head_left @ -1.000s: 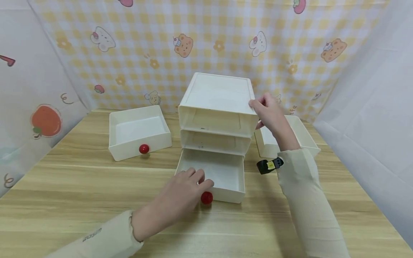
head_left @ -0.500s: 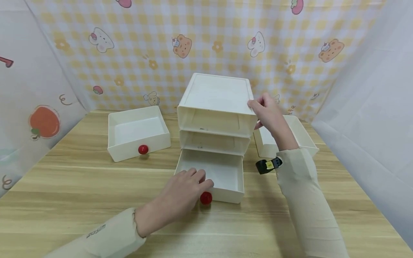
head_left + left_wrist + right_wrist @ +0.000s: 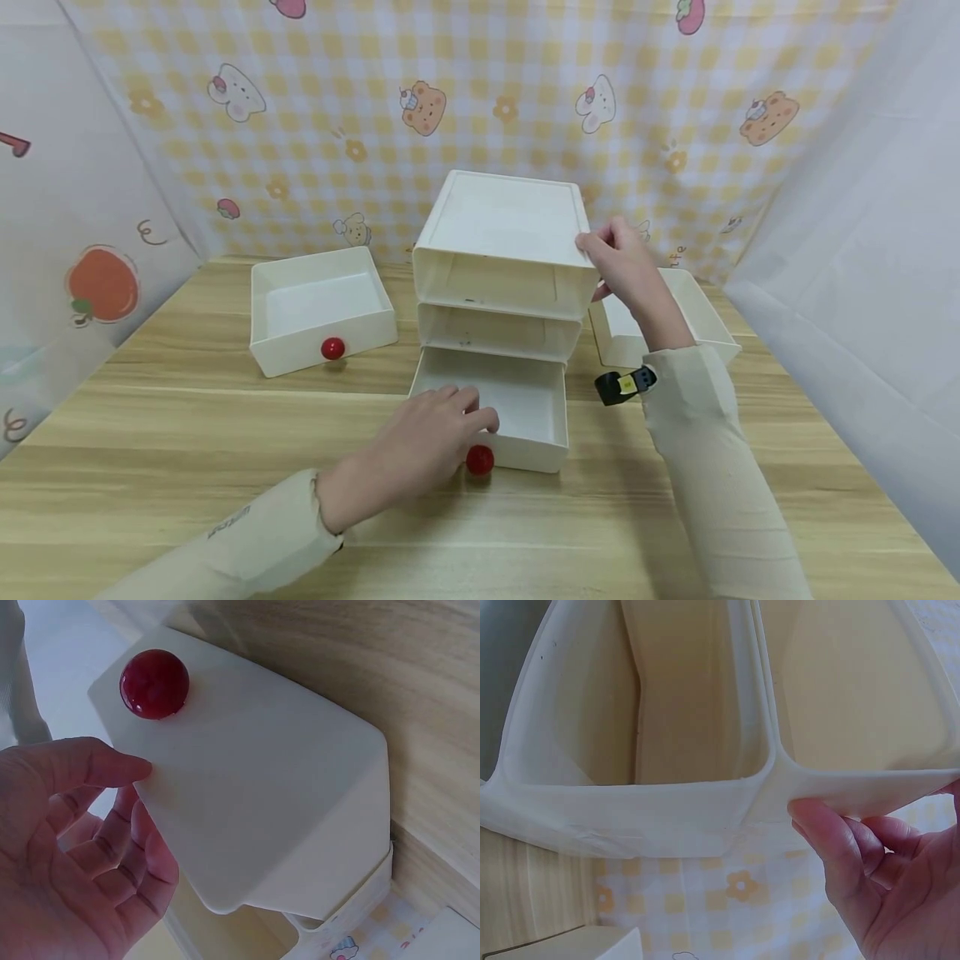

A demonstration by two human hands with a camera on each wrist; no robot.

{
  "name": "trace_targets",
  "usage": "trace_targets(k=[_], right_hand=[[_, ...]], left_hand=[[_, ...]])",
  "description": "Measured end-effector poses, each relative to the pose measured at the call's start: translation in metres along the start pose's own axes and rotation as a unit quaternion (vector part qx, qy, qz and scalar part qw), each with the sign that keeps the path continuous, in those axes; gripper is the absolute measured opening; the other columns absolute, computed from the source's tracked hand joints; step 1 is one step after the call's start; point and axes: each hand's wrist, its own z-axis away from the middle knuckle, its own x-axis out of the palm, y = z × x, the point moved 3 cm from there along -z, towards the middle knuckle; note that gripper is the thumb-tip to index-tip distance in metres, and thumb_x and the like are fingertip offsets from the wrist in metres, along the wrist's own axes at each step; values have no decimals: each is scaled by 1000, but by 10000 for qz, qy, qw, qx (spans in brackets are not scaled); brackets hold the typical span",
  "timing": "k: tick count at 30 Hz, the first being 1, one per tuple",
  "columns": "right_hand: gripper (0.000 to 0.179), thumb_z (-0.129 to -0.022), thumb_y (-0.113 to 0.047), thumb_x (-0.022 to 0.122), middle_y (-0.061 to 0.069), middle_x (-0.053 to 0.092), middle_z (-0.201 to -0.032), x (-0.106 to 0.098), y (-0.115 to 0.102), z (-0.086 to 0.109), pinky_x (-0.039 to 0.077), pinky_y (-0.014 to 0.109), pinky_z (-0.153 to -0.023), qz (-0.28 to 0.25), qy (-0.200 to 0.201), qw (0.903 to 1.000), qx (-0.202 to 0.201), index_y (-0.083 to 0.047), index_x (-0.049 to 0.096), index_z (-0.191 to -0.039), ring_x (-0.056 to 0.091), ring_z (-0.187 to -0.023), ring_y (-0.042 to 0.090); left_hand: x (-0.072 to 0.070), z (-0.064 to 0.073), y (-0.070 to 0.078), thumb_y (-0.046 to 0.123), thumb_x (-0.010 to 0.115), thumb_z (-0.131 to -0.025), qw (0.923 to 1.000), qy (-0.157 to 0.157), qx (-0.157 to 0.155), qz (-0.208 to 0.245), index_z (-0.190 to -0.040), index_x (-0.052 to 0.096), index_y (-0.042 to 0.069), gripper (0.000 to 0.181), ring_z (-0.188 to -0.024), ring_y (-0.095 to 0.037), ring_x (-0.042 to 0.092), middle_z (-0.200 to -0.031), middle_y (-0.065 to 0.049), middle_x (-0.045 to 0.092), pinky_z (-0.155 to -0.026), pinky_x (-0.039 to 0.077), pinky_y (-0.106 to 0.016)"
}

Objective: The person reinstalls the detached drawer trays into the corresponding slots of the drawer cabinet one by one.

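Note:
A white drawer cabinet stands mid-table, with two upper slots that hold no drawers. Its bottom drawer is pulled well out and has a round red knob on the front. My left hand pinches the top edge of that drawer's front wall, beside the knob. In the left wrist view the thumb lies on the front face and the other fingers curl behind the edge. At the cabinet's upper right front corner, my right hand grips the edge; the right wrist view shows its thumb against the side wall.
A loose white drawer with a red knob sits left of the cabinet. Another loose drawer lies to the right, partly behind the right forearm. A patterned cloth hangs behind the wooden table.
The left wrist and sleeve have risen slightly, while the fingers stay at the drawer's front edge. Cabinet, drawers and right hand look the same, apart from a small camera shift.

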Motion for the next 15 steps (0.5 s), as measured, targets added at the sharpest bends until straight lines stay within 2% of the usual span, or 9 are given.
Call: trace_targets(k=[5,15], right_hand=[[23,-93,-30,46,5,44,-87,0,0,0,53,28,-48,-17,-4,10000,-27,-7,41,-92,53,-75,16],[23,-93,-30,46,5,45,-87,0,-1,0,54,29,-48,12,-8,10000,-31,-8,41,-92,53,-75,15]], left_hand=[[-2,-1,-2,-1,67,-72,9997,17,-30,243,-95,63,22,32,-70,-13,51,-79,4,53,-60,44,-20],[-6,-3,-3,-3,63,-73,9991,-59,-57,416,-95,64,21,33,-71,-13,51,-79,4,53,-59,42,-19]])
